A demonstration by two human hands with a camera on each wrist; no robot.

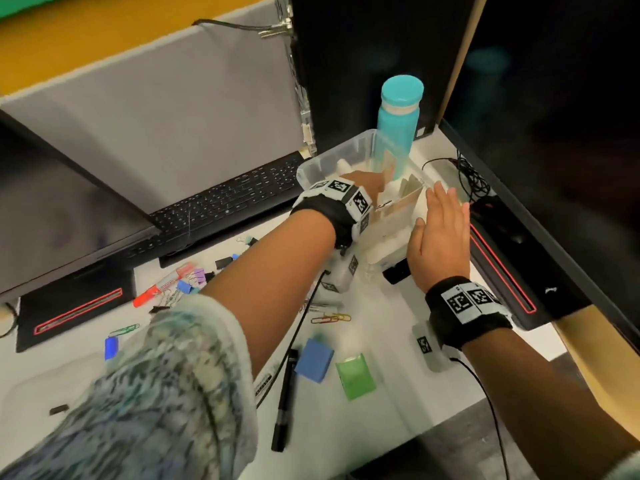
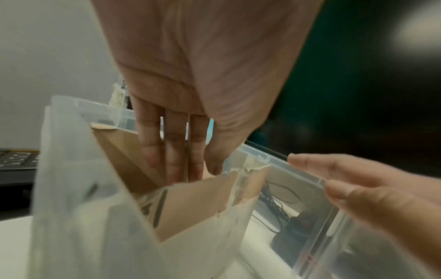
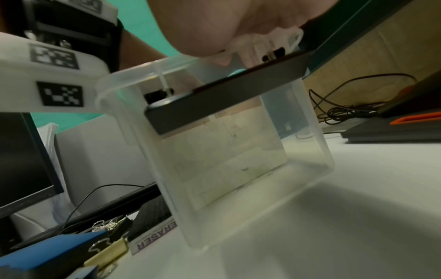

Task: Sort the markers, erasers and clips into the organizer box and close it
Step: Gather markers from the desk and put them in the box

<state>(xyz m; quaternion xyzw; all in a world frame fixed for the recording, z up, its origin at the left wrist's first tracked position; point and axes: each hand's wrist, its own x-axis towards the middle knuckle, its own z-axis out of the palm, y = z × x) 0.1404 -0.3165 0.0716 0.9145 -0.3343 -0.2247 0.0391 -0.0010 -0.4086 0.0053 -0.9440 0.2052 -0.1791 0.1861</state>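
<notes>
A person's left hand [image 1: 367, 181] reaches into the clear organizer box [image 1: 311, 168] at the 1 o'clock corner of the white desk [image 1: 394, 393], fingers [image 2: 176, 151] straight and relaxed among the cardboard dividers [image 2: 195, 203], gripping nothing. The right hand [image 1: 440, 233] lies flat and open against the box's 3 o'clock wall, fingertips just at the rim. The box looks light, thin-walled and smooth, so it would likely slide or tip under a one-sided push; the steadying palm on the outside seems well placed, and a grip on the stiffer rim or corners should hold better than on the flexing walls. The dividers appear soft, torn at the edges and loosely seated, liable to bend or shift if pressed.

Nothing appears sorted yet. At 9 o'clock from the box lie a red marker [image 1: 156, 289] and a cluster of binder clips [image 1: 194, 278]; at 6 o'clock, paper clips [image 1: 329, 318], a black marker [image 1: 285, 400], a blue eraser [image 1: 315, 358] and a green eraser [image 1: 355, 375]. The markers are rigid, light and apt to roll, best pinched mid-barrel. The erasers look like blocks, easy to take by their long sides. The paper clips are thin and flat against the desk, probably needing a fingertip pinch. No lid can be made out with certainty. A teal bottle [image 1: 400, 112] stands just beyond the box at 12 o'clock, near enough to knock.
</notes>
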